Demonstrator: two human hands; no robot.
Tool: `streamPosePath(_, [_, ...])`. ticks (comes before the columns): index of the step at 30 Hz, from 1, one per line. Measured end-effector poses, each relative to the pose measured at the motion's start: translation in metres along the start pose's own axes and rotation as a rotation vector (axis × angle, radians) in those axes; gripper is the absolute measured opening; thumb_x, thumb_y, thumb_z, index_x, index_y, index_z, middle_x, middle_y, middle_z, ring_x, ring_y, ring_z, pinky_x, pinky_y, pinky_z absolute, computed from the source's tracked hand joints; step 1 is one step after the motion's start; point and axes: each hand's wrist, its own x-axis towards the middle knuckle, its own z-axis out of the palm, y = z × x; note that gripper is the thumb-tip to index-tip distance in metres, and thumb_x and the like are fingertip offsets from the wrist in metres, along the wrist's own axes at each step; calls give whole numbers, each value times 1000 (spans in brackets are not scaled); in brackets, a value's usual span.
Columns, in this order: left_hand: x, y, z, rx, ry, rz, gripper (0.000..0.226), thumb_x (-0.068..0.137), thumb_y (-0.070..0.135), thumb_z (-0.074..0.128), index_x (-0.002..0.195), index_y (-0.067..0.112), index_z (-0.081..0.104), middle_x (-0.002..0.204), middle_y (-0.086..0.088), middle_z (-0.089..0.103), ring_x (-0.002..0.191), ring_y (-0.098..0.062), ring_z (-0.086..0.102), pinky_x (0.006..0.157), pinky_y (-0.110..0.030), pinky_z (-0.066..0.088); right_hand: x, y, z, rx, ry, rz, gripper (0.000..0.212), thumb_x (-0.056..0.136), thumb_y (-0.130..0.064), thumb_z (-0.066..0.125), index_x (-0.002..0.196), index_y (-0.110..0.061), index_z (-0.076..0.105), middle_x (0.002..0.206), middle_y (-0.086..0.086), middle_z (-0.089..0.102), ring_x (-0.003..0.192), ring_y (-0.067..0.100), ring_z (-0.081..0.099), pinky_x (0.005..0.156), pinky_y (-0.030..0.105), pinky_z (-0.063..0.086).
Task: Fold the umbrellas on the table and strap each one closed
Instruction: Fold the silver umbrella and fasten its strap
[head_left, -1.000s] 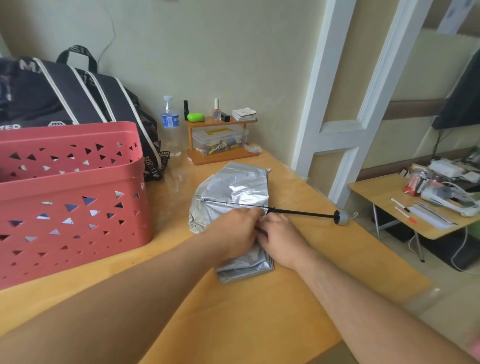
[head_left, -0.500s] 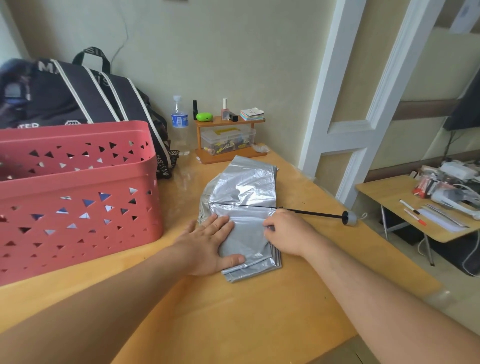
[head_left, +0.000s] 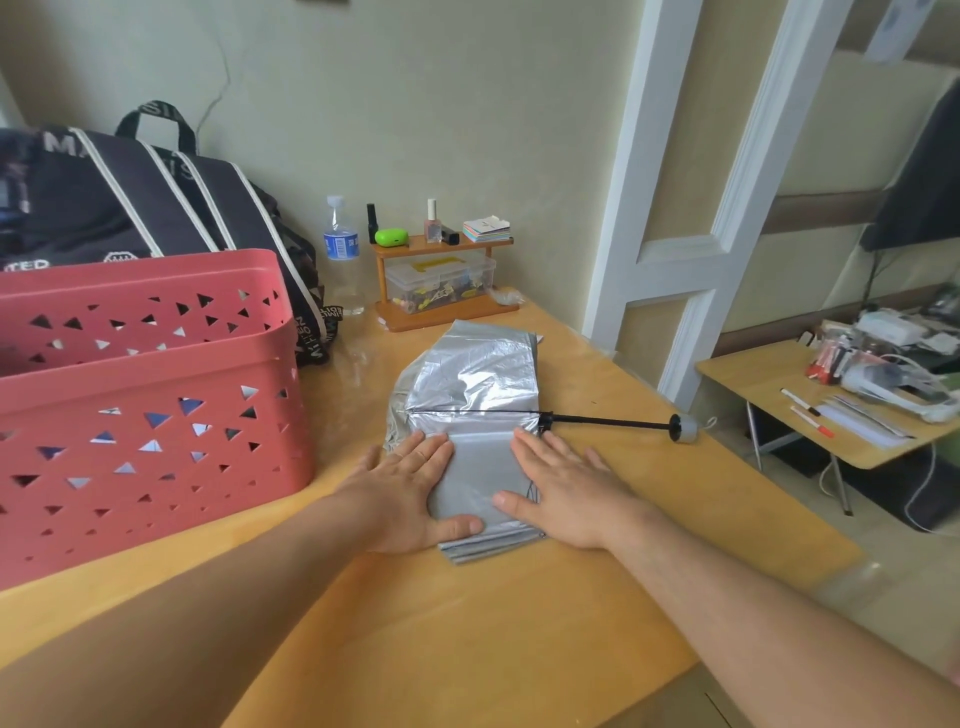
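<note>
A silver umbrella (head_left: 475, 382) lies flattened on the wooden table (head_left: 467, 623), its canopy spread toward the wall and toward me. Its thin black shaft (head_left: 602, 421) points right and ends in a grey handle (head_left: 684, 429). My left hand (head_left: 410, 491) presses flat on the near left part of the canopy, fingers straight, thumb on the fabric. My right hand (head_left: 563, 488) lies flat on the near right part, fingers straight, just in front of the shaft. A strip of silver fabric shows between the two hands.
A large red perforated basket (head_left: 145, 395) stands on the table's left side, with a black striped bag (head_left: 156, 208) behind it. A water bottle (head_left: 343, 254) and a small wooden shelf (head_left: 441, 275) stand at the wall. A low side table (head_left: 841, 410) with clutter is at right.
Both hands moved apart from the shaft's base. The left hand flattened on the canopy first, then the right hand opened and settled flat on the fabric's right side.
</note>
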Motion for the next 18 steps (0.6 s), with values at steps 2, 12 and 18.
streamPosePath(2, [-2,2,-7,47,8,-5,136,57,110,7,165,30,-9,172,14,-15,159,-13,-14,128,-56,4,-1,-3,-1,-4,3,9,98,88,-90,13,164,-34,-12,165,-26,-27,157,8,-17,127,53,-3])
streamPosePath(12, [60,-2,-86,-146,578,-116,35,96,57,49,122,40,66,120,1,67,119,-26,56,101,-45,48,-3,-6,1,30,25,11,96,89,-89,14,165,-35,-9,163,-28,-28,156,7,-18,127,52,-5])
streamPosePath(18, [111,-2,-121,-647,298,-334,84,100,63,50,166,38,3,167,-22,26,155,-45,18,123,-55,23,-1,-2,5,23,42,3,96,87,-91,13,164,-37,-10,163,-28,-28,156,6,-20,127,53,-5])
